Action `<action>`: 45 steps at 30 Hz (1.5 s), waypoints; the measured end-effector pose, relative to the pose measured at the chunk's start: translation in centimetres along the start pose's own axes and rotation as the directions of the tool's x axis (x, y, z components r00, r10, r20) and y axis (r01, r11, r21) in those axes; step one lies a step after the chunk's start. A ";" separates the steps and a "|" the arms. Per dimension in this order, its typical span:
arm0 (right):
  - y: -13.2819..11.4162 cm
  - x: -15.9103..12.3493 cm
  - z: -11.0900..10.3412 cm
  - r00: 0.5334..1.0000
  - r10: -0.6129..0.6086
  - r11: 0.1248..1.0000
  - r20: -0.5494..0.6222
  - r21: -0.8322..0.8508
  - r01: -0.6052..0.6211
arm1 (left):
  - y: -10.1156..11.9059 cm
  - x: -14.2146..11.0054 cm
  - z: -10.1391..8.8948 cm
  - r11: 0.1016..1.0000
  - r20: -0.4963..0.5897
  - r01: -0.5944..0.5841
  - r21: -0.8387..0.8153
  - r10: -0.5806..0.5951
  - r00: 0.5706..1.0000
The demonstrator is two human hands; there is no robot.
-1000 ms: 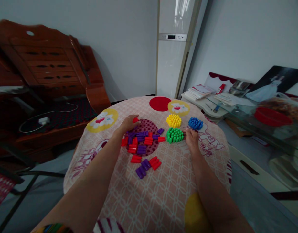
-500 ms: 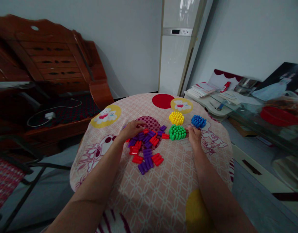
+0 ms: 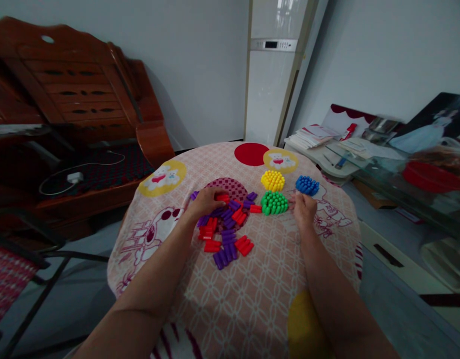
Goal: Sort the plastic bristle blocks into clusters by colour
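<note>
My left hand (image 3: 207, 202) is closed at the far left of a spread of small plastic pieces. Its fingertips pinch a red piece (image 3: 223, 198). Purple pieces (image 3: 229, 238) and red pieces (image 3: 244, 246) lie to the right and nearer me, several joined in short rows. My right hand (image 3: 304, 208) is closed just right of a green cluster of round-tipped pegs (image 3: 275, 203). Whatever its fingers may hold is hidden. Close beyond that hand sits a blue cluster (image 3: 307, 185), and a yellow cluster (image 3: 273, 180) stands behind the green one.
A patterned cloth (image 3: 260, 279) covers the round table. To the right, a glass-topped side table (image 3: 379, 169) bears papers (image 3: 312, 135) and a red basket (image 3: 432, 175). A wooden bench (image 3: 76, 94) with a white charger (image 3: 75, 177) stands left, a folding chair (image 3: 13, 269) nearer.
My left hand has shifted slightly right, and a red piece now shows at its fingertips. My right hand has moved a little right, away from the green cluster.
</note>
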State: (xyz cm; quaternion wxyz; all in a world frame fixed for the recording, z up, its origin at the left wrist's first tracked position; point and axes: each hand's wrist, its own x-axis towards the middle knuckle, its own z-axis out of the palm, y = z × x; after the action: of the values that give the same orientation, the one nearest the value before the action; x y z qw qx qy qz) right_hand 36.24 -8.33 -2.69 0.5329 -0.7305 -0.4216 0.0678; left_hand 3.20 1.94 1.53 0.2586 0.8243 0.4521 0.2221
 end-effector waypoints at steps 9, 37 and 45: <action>-6.3 -3.7 -0.9 0.926 -0.366 0.928 0.094 0.105 0.357 | 5.4 -1.1 1.2 0.753 0.055 -0.012 -0.658 0.063 0.996; -1.7 1.2 -6.9 0.976 0.210 0.642 -0.064 -0.744 -0.187 | 5.8 -1.3 1.6 0.981 0.016 -0.158 0.111 0.157 0.987; -3.3 -0.7 -3.1 0.974 -0.222 0.959 0.055 -0.168 0.228 | 7.3 -2.3 2.7 0.885 0.167 -0.146 0.441 0.078 0.983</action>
State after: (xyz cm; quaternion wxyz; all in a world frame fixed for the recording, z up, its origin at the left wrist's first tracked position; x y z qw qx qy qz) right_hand 35.70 -10.80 1.10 0.4639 -0.7202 -0.5156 -0.0172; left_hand 8.33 -3.99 3.72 0.0789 0.9003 0.4230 0.0653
